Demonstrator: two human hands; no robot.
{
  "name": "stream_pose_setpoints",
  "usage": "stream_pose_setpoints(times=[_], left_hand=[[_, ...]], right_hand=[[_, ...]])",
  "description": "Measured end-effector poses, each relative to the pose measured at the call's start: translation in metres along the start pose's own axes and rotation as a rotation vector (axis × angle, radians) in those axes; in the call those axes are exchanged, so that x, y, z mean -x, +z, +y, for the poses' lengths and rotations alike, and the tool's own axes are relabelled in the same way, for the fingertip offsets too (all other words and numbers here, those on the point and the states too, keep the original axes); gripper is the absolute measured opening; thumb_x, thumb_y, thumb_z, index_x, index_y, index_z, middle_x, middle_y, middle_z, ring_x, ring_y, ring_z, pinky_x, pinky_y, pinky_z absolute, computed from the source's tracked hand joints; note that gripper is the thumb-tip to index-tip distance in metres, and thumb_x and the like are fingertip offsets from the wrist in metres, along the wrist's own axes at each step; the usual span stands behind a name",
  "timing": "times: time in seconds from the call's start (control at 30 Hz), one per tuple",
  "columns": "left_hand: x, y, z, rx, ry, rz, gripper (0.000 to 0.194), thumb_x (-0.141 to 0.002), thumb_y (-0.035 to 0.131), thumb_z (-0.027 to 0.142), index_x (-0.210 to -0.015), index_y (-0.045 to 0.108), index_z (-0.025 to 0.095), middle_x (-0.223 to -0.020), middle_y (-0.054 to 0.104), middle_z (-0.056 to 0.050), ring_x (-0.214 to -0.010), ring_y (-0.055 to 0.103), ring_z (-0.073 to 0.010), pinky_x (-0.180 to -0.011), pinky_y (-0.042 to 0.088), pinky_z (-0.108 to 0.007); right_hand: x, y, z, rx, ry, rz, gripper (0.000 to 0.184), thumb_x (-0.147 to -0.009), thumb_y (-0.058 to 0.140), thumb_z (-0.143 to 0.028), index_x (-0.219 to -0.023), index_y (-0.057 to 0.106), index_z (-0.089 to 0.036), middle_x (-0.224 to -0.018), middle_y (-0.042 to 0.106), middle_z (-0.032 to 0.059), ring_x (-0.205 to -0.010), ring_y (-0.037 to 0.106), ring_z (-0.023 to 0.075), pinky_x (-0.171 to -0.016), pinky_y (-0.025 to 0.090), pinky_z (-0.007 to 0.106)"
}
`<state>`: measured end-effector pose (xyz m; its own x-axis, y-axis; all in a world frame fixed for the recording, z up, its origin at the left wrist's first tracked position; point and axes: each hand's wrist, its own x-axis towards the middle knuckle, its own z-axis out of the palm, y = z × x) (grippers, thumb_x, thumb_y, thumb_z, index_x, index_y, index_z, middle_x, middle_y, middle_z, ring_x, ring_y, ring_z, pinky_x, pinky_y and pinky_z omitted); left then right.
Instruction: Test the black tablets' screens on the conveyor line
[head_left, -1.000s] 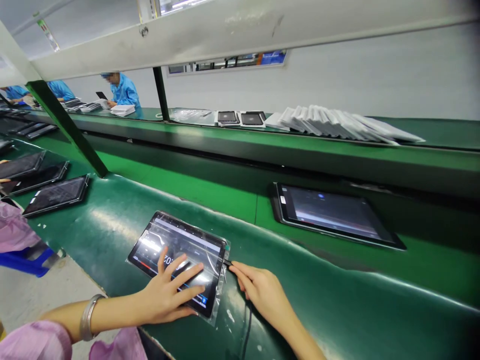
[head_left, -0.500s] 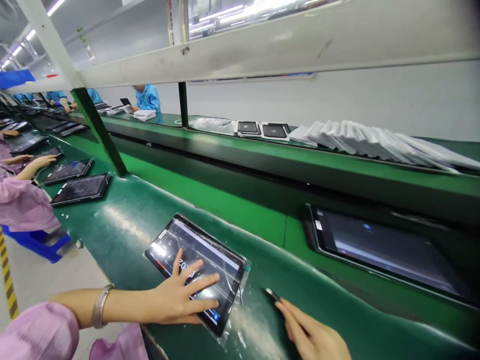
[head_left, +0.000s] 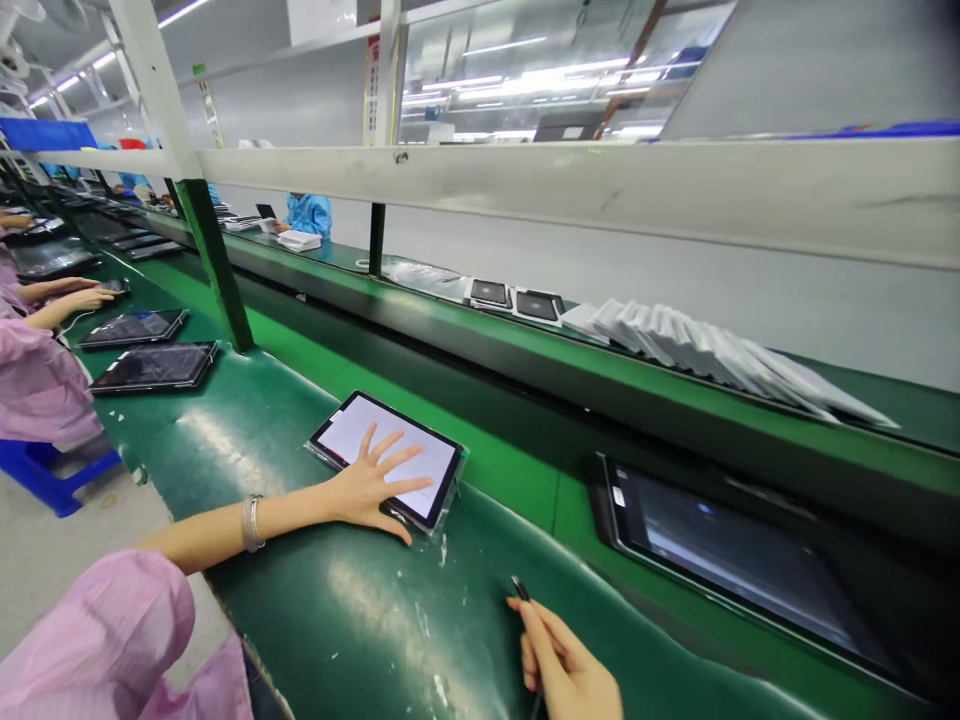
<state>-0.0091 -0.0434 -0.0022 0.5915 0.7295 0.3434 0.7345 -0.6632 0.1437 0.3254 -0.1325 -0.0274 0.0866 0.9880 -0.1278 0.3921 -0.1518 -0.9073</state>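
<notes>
My left hand (head_left: 375,487) lies over a tablet (head_left: 352,415) with its fingers spread wide across the screen. The screen is lit plain white inside a black frame, and clear film sticks out past the tablet's edges. The tablet lies at an angle on the green bench (head_left: 360,600), its far corner beside the sunken green belt. To the right, my right hand (head_left: 562,655) pinches a thin black cable (head_left: 520,588) just behind its plug-like tip. The tip points away from me, apart from the tablet. The cable's lower part is mostly hidden by the hand.
Another tablet (head_left: 750,570) lies on the belt at right. Two dark tablets (head_left: 154,368) rest on the bench at left, near a co-worker in a pink sleeve (head_left: 45,370). White sleeves (head_left: 675,335) lean in a row on the far ledge. A green post (head_left: 214,265) stands ahead.
The tablet has moved away from me toward the belt, with my left hand on it. Its screen has turned from a dark picture to plain white. The view has shifted.
</notes>
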Motion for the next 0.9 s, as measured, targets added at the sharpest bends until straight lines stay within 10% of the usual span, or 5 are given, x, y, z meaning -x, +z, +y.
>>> stream_pose_setpoints(times=[0.27,0.9], left_hand=[[-0.002,-0.038,-0.059,-0.043,-0.387,0.104,0.041,-0.106,0.047,0.039,-0.145,0.06,0.038,-0.176,0.012,-0.004,-0.161,0.0,-0.0426,-0.12,-0.002,-0.077],[-0.041,-0.034,-0.08,0.003,-0.266,-0.083,0.044,-0.105,0.043,0.029,-0.141,0.062,0.046,-0.176,0.01,0.004,-0.161,-0.001,-0.0414,-0.119,-0.005,-0.078]], right_hand=[[-0.019,0.03,-0.006,-0.097,-0.045,-0.057,0.058,-0.08,0.057,-0.079,-0.091,0.08,-0.027,-0.057,0.051,0.0033,-0.055,0.052,0.0275,-0.056,0.048,0.043],[-0.014,0.025,-0.006,-0.182,0.032,-0.01,0.063,-0.069,0.066,-0.075,-0.089,0.081,-0.018,-0.052,0.049,-0.0019,-0.05,0.048,0.0183,-0.053,0.043,0.03]])
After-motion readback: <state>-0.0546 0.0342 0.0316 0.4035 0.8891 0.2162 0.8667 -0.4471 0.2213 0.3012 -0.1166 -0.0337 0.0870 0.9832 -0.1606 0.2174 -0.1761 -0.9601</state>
